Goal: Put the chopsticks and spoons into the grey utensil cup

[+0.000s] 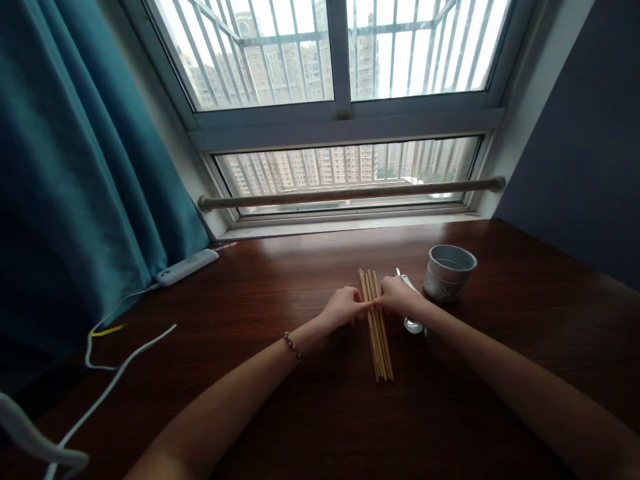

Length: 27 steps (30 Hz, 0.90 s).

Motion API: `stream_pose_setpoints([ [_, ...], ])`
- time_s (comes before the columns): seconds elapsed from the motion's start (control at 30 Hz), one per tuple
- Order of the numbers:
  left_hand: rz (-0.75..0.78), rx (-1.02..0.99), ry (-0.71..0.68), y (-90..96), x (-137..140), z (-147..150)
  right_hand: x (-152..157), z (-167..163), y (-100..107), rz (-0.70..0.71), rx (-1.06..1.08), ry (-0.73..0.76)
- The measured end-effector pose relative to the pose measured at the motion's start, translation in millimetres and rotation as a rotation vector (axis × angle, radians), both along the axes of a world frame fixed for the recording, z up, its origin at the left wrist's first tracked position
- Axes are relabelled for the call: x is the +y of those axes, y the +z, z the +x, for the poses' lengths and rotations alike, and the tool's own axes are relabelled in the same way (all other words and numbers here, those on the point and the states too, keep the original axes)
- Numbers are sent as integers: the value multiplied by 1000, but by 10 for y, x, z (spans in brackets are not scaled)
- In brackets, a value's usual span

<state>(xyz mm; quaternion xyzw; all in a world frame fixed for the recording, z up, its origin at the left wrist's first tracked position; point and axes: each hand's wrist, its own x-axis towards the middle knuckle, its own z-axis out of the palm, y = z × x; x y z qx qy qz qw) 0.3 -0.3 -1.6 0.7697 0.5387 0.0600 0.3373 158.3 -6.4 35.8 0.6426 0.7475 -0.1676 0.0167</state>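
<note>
Several wooden chopsticks [379, 347] lie side by side in a bundle on the dark wooden table [280, 373], pointing away from me. My left hand [344, 307] presses on the bundle from the left and my right hand [399, 295] from the right; their fingertips meet over the sticks. Whether the fingers pinch a stick I cannot tell. A metal spoon [413, 325] lies just right of the bundle, partly hidden under my right wrist. A beaded bracelet sits on my left wrist.
A grey perforated holder cup [449, 272] stands upright to the right of my hands. A white power strip [186, 267] with its cable [107, 390] lies at the left by the teal curtain [75, 173]. A barred window [340, 100] runs behind the table.
</note>
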Motion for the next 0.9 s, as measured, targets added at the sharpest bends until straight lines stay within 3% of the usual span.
stream_pose_setpoints([
  [0.4, -75, -15, 16, 10, 42, 13, 21, -121, -53, 24, 44, -50],
  [0.47, -92, -13, 20, 0, 55, 3, 22, -72, 56, 30, 122, -64],
  [0.57, -97, -9, 40, -28, 75, -11, -32, 113, 431, 73, 291, -103],
  [0.63, -94, -4, 60, -49, 90, -10, -113, 314, 766, 186, 412, -143],
  [0.73, -89, 12, 83, -60, 120, 12, -269, 689, 1206, 477, 537, -261],
  [0.8, -86, 32, 94, -47, 152, 36, -356, 945, 1380, 864, 656, -382],
  [0.83, -84, 46, 99, -35, 170, 50, -387, 1064, 1430, 993, 638, -402],
  [0.9, -78, 76, 113, -3, 210, 79, -411, 1271, 1471, 1109, 583, -426],
])
